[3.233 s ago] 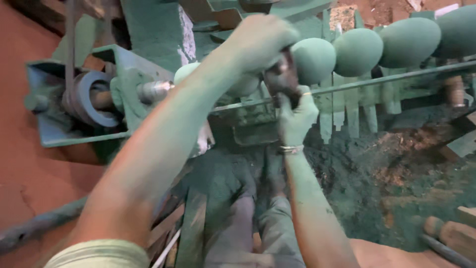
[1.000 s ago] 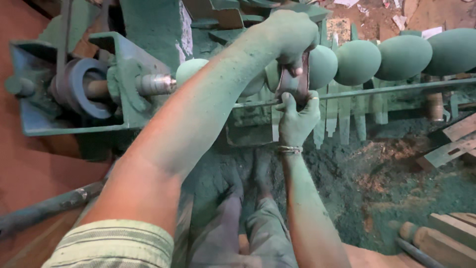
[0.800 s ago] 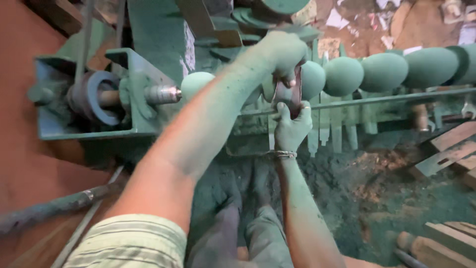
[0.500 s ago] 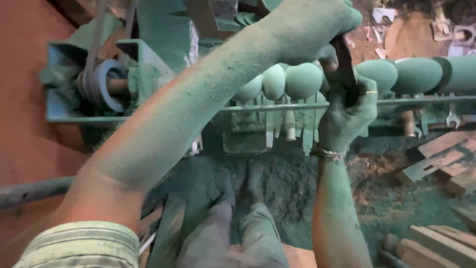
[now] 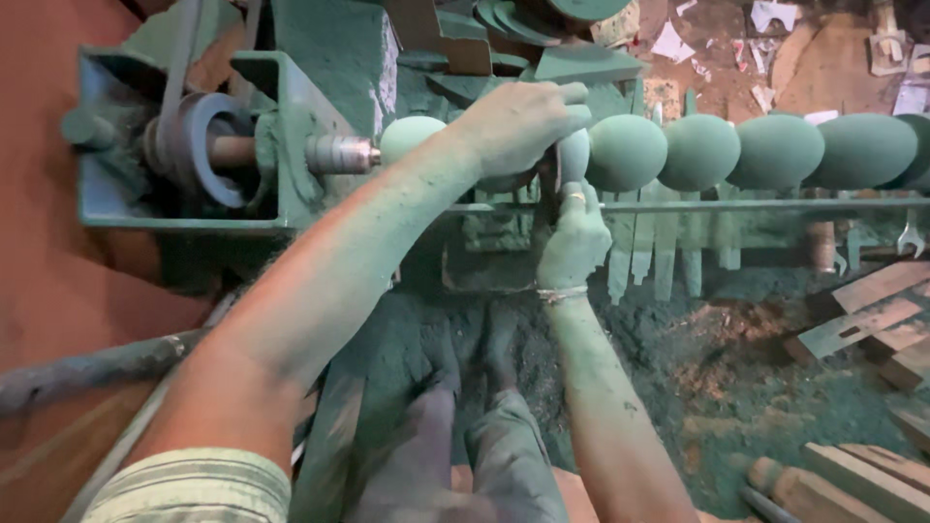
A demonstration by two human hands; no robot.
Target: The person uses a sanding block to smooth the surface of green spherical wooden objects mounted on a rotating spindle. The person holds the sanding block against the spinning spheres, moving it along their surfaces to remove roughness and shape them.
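Observation:
A long turned wooden piece (image 5: 697,152) shaped into a row of green egg-like beads sits across a lathe, from the metal spindle (image 5: 339,154) on the left to the right edge. My left hand (image 5: 518,126) reaches over the top of it and grips the upper end of a dark strip (image 5: 560,165) wrapped against a groove between two beads. My right hand (image 5: 576,237), coated in green dust, holds the lower end of the same strip just under the horizontal tool rest bar (image 5: 736,204).
The lathe headstock with a pulley (image 5: 189,145) and belt stands at left. Green dust and wood shavings (image 5: 736,329) cover the ground below. Wooden blocks (image 5: 872,324) lie at right, a dusty pipe (image 5: 87,368) at left. My legs (image 5: 465,446) are below.
Both hands slid left along the beaded piece with the strip, back to a groove close to the spindle end. The view shifted slightly as well.

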